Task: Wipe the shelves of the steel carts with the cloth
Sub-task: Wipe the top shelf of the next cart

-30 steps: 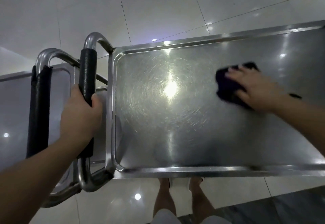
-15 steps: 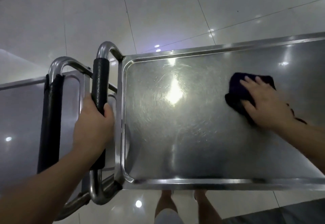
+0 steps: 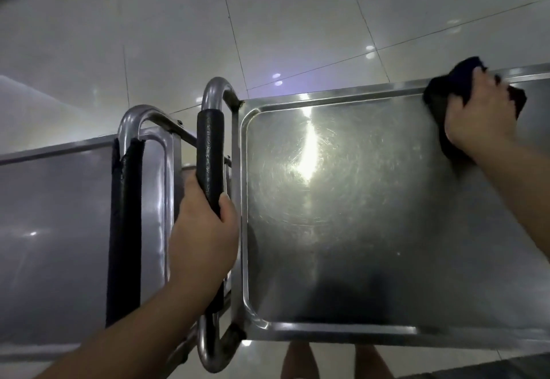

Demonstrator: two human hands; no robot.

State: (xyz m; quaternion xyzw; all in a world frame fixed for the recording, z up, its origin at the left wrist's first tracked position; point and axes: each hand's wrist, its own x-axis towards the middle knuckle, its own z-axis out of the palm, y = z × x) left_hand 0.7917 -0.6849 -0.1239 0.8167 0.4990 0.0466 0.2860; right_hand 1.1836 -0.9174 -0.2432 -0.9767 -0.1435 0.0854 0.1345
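Steel top shelf point(image 3: 372, 230) of the right-hand cart lies under us, and our right hand point(image 3: 479, 111) has carried the dark cloth point(image 3: 446, 87) from mid-shelf up to the far rim point(image 3: 327, 97), fingers bunched around it where half a second ago they lay flatter. Our left hand point(image 3: 205, 239) still grips the black padded handle point(image 3: 209, 152) (the one nearest the shelf). A second cart point(image 3: 59, 200) to the left is cut off by the frame, and the shelf's right end runs out of view too.
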